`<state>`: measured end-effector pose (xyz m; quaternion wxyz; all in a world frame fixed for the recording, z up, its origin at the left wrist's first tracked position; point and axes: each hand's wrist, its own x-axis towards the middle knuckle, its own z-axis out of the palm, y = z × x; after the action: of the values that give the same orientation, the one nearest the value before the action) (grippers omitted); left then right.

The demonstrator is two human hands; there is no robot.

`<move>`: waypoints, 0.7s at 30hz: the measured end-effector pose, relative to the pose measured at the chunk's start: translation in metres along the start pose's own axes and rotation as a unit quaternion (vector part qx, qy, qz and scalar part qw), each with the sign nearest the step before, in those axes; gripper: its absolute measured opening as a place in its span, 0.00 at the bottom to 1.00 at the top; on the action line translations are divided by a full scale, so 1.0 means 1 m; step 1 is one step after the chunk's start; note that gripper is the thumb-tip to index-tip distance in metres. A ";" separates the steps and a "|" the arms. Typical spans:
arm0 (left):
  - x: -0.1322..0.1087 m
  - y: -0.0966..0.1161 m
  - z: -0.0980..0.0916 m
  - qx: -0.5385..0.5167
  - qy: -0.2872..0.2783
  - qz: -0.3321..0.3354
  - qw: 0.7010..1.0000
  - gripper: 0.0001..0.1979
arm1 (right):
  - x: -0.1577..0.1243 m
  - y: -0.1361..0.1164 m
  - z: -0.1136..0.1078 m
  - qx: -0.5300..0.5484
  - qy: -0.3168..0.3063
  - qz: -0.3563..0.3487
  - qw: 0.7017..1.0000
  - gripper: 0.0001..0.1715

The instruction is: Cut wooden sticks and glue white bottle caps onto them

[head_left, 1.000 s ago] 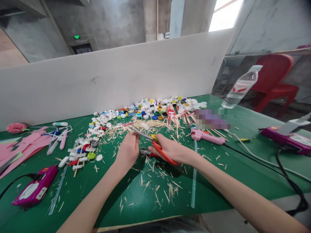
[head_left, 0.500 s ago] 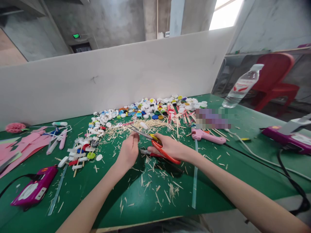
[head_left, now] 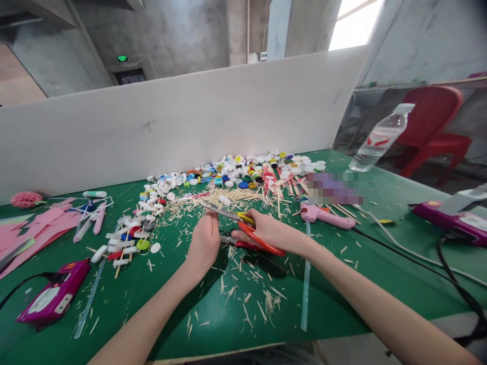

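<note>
My right hand (head_left: 264, 230) is wrapped round the orange-red handles of a pair of scissors (head_left: 254, 237). Their metal blades point left, toward the fingers of my left hand (head_left: 205, 241). That hand is closed, its fingertips pinched together beside the blades; whatever they hold is hidden. A white bottle cap (head_left: 224, 201) shows just beyond the blades; I cannot tell whether it lies on the pile or is fixed to something held. Below the scissors lies a second red-handled tool (head_left: 243, 244), partly covered by my right hand. Wood shavings (head_left: 236, 195) are scattered around both hands.
Many bottle caps (head_left: 238, 165) line the white partition (head_left: 182, 126). Caps on sticks (head_left: 124, 246) lie left. A pink glue gun (head_left: 327, 217) with a glue stick (head_left: 305, 289) lies right, near a water bottle (head_left: 380, 139). Purple power strips (head_left: 57, 294) and pink paper (head_left: 41, 228) flank the green table (head_left: 152, 304).
My left hand has turned slightly and shifted a little right. The scissors stay in my right hand at the same place by the left fingertips. The camera has tilted slightly.
</note>
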<state>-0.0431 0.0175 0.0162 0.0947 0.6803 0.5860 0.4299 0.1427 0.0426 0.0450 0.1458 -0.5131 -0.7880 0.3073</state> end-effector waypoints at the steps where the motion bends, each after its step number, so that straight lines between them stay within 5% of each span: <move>1: -0.001 0.001 0.000 0.008 0.005 0.002 1.000 0.14 | 0.000 0.000 0.001 0.001 0.007 0.004 1.000 0.39; 4: -0.002 0.002 0.001 0.012 0.014 -0.002 1.000 0.14 | 0.001 0.002 0.002 -0.001 0.027 0.009 1.000 0.40; 9: 0.000 0.002 0.002 -0.062 -0.003 -0.046 0.997 0.13 | 0.000 0.003 -0.003 0.049 -0.032 -0.008 0.998 0.39; 15: 0.005 0.006 0.004 -0.245 -0.040 -0.129 0.960 0.15 | -0.005 -0.002 -0.013 0.068 -0.055 -0.046 0.995 0.30; 21: 0.005 0.012 0.000 -0.303 -0.051 -0.132 0.942 0.15 | -0.006 -0.005 -0.015 0.071 -0.068 -0.046 0.994 0.30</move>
<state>-0.0350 0.0182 0.0266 0.3819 0.5567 0.5069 0.5360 0.1496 0.0407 0.0603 0.1418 -0.4428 -0.7950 0.3897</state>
